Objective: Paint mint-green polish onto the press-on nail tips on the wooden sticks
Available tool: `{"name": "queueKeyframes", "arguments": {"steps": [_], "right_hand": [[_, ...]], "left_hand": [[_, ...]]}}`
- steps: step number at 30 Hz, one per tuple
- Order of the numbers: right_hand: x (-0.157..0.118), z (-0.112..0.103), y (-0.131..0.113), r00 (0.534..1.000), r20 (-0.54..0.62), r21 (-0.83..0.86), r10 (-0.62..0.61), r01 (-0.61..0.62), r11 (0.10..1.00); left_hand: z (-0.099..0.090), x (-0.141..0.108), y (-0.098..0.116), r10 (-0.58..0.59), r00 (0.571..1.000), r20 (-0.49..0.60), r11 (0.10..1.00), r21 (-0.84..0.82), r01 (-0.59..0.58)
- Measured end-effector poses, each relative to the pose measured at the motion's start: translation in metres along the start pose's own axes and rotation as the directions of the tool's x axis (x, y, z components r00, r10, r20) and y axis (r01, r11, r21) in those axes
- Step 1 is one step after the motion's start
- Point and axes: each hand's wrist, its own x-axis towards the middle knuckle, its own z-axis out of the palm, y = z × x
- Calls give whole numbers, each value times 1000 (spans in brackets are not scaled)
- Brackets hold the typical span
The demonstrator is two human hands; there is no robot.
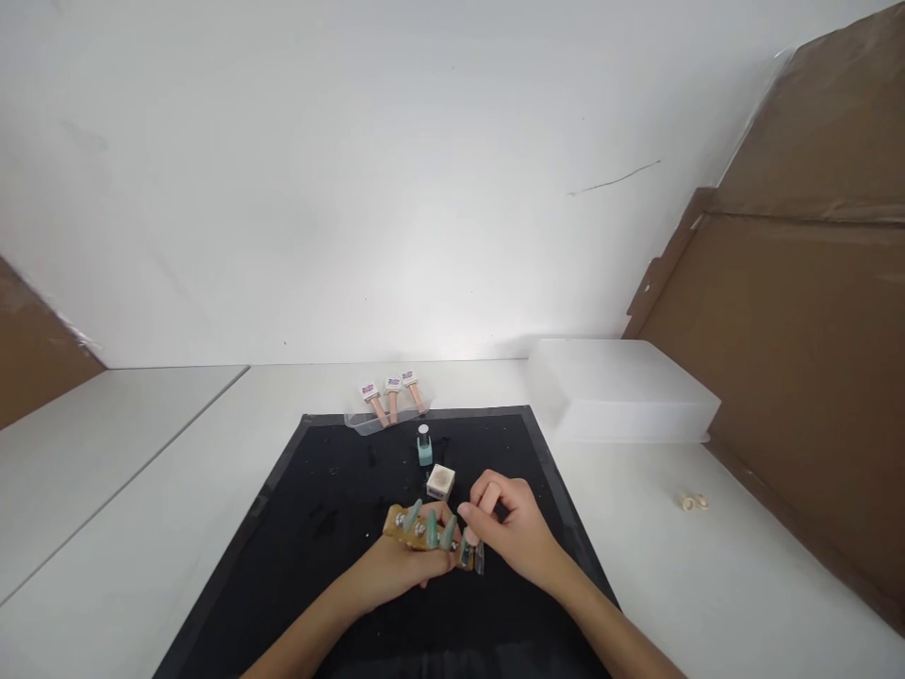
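Note:
My left hand [400, 571] is wrapped around a brown nail display stand [391, 521] and holds it over the black mat. Several pointed green false nails [432, 530] stand up from it on silvery mounts; the ones at the right end look darker and clearer. In my right hand [521, 533] is a peach-coloured polish brush cap [489, 497], pinched by the fingers and tilted down to the nails at the stand's right end. Its tip is too small to make out. A square whitish bottle [440, 482] stands just beyond my hands. Behind it is a mint-green nail polish bottle [424, 446] with a white-topped cap.
A clear tray [360, 422] at the mat's far edge bears three labelled white bottles [393, 387] with peach caps. To the right are a white box [622, 391] and small cream-coloured rings [687, 503]. Cardboard panels [806, 377] stand at both sides, and a white wall [424, 189] behind.

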Motion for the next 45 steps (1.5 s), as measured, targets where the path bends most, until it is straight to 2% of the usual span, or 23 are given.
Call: {"name": "queueKeyframes", "arguments": {"steps": [4, 7, 19, 25, 28, 32, 37, 40, 45], "right_hand": [[2, 0, 6, 989, -145, -53, -20, 12, 999], [3, -1, 7, 978, -201, -8, -50, 49, 999], [3, 2, -2, 994, -111, 47, -12, 17, 999], [1, 8, -1, 999, -41, 5, 7, -7, 1000], [1, 9, 2, 997, -75, -12, 11, -12, 1000], [3, 6, 5, 986, -160, -43, -45, 39, 998], [3, 2, 6, 975, -212, -16, -63, 61, 998], [2, 4, 4, 978, -195, 3, -70, 72, 997], [0, 8, 2, 993, -102, -14, -53, 52, 999]], "left_hand": [[-1, 1, 2, -6, 1000, -1, 1000, -18, 6], [0, 0, 4, -3, 1000, 1, 1000, -27, 3], [-1, 0, -7, 39, 999, -30, 999, 37, -38], [-3, 1, -16, 1, 998, -61, 994, 110, 5], [-4, 2, -17, -3, 998, -60, 994, 106, 10], [-3, 2, -15, 24, 997, -69, 996, 91, -18], [-2, 1, -13, 53, 997, -63, 993, 112, -45], [-2, 0, -12, 58, 997, -58, 993, 110, -51], [-2, -1, -9, 52, 996, -70, 992, 119, -43]]}}
